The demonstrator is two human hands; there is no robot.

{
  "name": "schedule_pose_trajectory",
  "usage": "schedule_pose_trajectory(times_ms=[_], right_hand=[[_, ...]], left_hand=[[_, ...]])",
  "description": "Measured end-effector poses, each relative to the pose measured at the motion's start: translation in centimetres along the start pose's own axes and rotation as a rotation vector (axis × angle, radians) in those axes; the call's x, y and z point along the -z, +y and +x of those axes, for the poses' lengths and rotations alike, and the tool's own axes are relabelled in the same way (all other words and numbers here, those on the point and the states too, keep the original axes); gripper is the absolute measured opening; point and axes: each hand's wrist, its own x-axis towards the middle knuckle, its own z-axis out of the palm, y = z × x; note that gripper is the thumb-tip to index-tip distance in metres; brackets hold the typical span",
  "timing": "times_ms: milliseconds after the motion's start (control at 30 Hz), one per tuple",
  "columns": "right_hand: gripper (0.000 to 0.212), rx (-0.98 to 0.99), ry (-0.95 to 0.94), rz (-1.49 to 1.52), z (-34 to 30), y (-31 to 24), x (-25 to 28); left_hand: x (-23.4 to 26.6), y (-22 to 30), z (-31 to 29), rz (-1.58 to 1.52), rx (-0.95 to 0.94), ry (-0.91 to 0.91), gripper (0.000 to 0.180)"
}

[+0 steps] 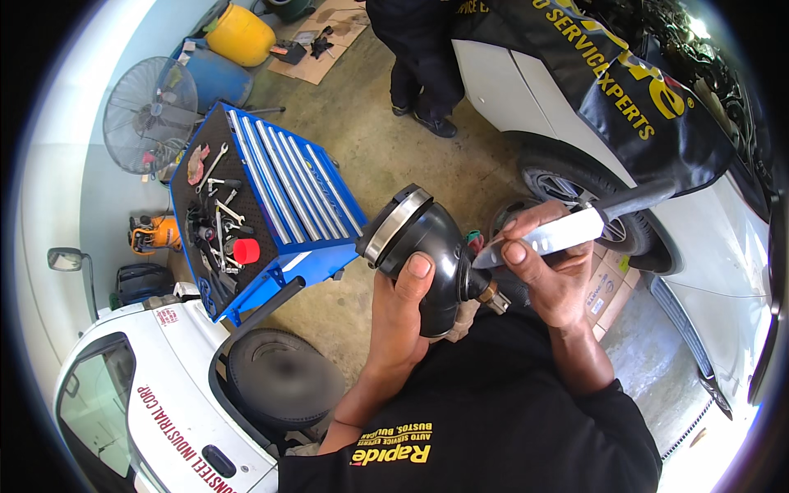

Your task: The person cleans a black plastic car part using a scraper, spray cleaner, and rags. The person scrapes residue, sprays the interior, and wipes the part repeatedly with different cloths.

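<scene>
Canister point(440, 246), black, bulb-shaped, one: held at the centre of the frame, tilted, its silver band point(400, 225) toward the upper left and its neck point(468, 278) toward the lower right. Left hand point(396, 308): closed round the canister's lower side, thumb laid on the body, remaining fingers mostly hidden. Right hand point(559, 283): closed in a pinch on the knife point(569, 233), the blade being gripped along its length, the dark handle point(637, 200) extended past the hand to the right. Blade tip: directed at the base of the neck; whether contact is made cannot be told. Fitting point(493, 298), brass-coloured: seated at the neck's end. Step in hand, as judged: fine work with the point about the neck, the canister serving as the steadied piece. Next move, as judged: a firm left hold and a short, controlled stroke are called for, the thumbs to be held clear of the edge. Farther off: wheel point(283, 376), lower left of centre; blue cart point(300, 193), left of centre, topped with wrenches point(213, 168) and a red cap point(246, 251); white truck point(168, 394), lower left; white car point(526, 94), right side, draped with a dark cover point(612, 135). Farthest: co-worker point(419, 57), upper middle, seen in part; fan point(152, 111) and yellow drum point(238, 34), upper left.
</scene>
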Motion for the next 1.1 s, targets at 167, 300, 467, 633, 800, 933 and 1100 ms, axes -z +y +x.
schedule_pose_trajectory(times_ms=[167, 300, 467, 633, 800, 933, 1100], right_hand=[[0.016, -0.019, -0.07, 0.018, 0.3, -0.1, 0.3], [0.017, -0.035, -0.076, 0.067, 0.2, 0.0, 0.4], [0.016, -0.052, -0.094, 0.081, 0.3, 0.0, 0.4], [0.014, -0.05, -0.129, 0.086, 0.1, -0.2, 0.7], [0.014, -0.117, -0.082, 0.113, -0.3, -0.3, 0.9], [0.015, -0.049, -0.11, 0.092, -0.2, -0.4, 0.8], [0.014, -0.042, -0.107, 0.083, -0.7, -0.4, 0.7]], left_hand=[[-0.7, 0.2, 0.0, -0.02, -0.015, 0.015, 0.064], [-1.3, 0.6, -0.1, -0.079, -0.005, 0.055, 0.061], [-1.4, 0.5, -0.2, -0.076, 0.003, 0.053, 0.063], [-0.6, -0.2, -0.2, -0.013, -0.011, 0.028, 0.069], [-0.7, -0.1, -0.3, -0.005, -0.014, 0.027, 0.069], [-0.6, -0.3, -0.2, -0.031, -0.017, 0.011, 0.068], [-1.7, 0.2, -0.4, -0.1, -0.017, 0.052, 0.06]])
